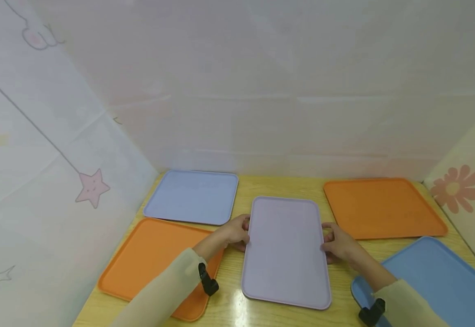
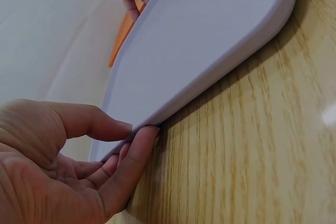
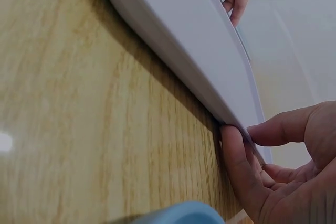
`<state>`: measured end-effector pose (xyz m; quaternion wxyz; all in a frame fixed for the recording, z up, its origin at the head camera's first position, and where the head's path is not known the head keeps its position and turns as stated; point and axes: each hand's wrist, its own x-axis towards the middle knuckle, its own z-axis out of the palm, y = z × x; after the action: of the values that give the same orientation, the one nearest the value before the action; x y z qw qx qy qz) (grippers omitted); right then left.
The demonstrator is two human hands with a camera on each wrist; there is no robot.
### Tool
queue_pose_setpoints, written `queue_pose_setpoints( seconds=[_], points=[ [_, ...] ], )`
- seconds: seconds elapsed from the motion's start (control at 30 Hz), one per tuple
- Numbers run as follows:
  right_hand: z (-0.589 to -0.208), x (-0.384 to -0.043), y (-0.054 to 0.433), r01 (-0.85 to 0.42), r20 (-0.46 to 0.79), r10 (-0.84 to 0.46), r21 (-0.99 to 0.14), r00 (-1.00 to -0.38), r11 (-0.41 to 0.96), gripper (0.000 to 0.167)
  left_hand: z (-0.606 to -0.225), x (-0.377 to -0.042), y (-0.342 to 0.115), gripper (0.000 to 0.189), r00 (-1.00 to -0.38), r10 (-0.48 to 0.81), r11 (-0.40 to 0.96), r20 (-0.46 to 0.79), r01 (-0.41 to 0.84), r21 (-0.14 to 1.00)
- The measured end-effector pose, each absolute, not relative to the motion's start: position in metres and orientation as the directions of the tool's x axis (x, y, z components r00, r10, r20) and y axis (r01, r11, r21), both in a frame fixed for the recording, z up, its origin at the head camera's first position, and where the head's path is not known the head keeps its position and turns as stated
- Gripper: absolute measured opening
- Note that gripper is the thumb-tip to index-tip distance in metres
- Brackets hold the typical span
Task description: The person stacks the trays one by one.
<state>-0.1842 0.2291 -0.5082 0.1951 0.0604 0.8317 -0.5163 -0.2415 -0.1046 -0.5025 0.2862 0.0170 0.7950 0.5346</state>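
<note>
A pale purple rectangular tray with a low raised rim lies lengthwise at the middle of the table, between both hands. My left hand pinches its left rim, thumb on top and fingers beneath, as the left wrist view shows up close. On the opposite side my right hand grips the right rim in the same way, thumb over the edge and fingers curled below. In the right wrist view the purple tray sits close over the wood, with a dark shadow along its side.
An orange tray lies at the left, below a light blue tray at the back left. Another orange tray is at the back right, and a blue tray at the front right. Printed sheets wall the wooden table.
</note>
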Motion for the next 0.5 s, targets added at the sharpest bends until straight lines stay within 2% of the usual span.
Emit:
queue_pose_setpoints(
  seconds=[0.5],
  points=[
    [-0.5111,-0.1849,0.2311,0.318,-0.392,-0.101,-0.85,-0.914,0.419,0.076,-0.4979,-0.2426,-0.1128,0.088,-0.819,0.346,0.42,-0.458,-0.301,0.856]
  ],
)
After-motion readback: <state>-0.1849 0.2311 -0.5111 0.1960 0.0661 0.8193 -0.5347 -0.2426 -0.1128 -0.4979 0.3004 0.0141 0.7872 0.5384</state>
